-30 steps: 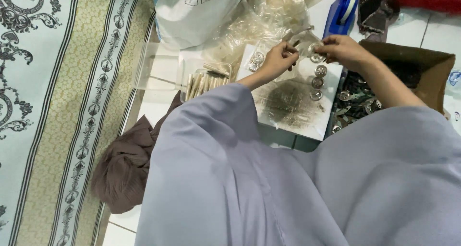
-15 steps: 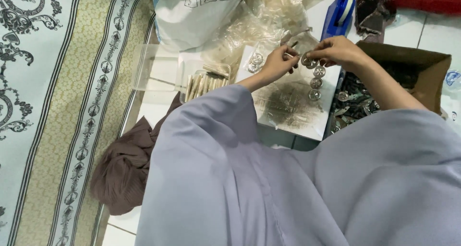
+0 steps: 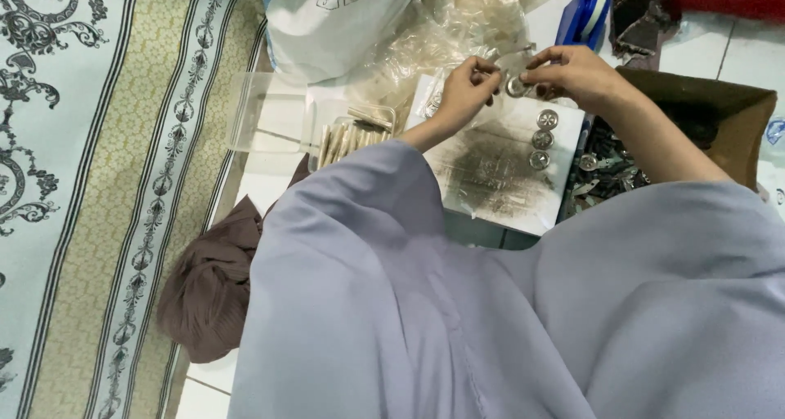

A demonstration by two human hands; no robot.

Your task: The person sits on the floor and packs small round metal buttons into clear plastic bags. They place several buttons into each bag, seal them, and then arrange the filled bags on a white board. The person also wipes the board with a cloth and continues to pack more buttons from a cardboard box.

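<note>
My left hand (image 3: 466, 88) and my right hand (image 3: 572, 74) meet above a smudged white board (image 3: 499, 174). Together their fingertips pinch a small round silver metal disc (image 3: 515, 86). Three more such discs (image 3: 543, 138) lie in a row on the board just below my right hand. Wide lilac sleeves (image 3: 458, 304) cover both of my arms and hide the lower part of the board.
A brown cardboard box (image 3: 719, 116) of dark metal parts sits to the right. Pale sticks fill a clear plastic tray (image 3: 352, 137) on the left, beside crumpled clear plastic (image 3: 441, 26), a white bag (image 3: 327, 18), a brown cloth (image 3: 213, 280) and a patterned rug (image 3: 90, 165).
Both hands have stayed together over the board, shifting slightly while they turn the small disc between the fingertips. Nothing else has moved.
</note>
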